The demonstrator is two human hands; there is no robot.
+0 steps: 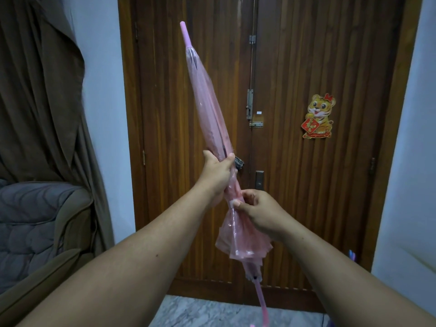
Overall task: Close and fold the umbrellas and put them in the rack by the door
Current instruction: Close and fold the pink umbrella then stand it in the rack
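Note:
A closed pink translucent umbrella [207, 100] points its tip up and to the left in front of the door, with its pink handle down near the floor. My left hand [218, 174] grips the rolled canopy around its middle. Just below, my right hand [256, 212] pinches the canopy's small strap against the folds. The loose lower edge of the canopy hangs bunched under my right hand. No rack is in view.
A brown wooden double door [306, 67] with latches and a tiger sticker [318, 116] fills the background. A grey padded armchair [35, 223] and a brown curtain [35, 90] stand at the left. Marble floor [212, 312] shows at the bottom.

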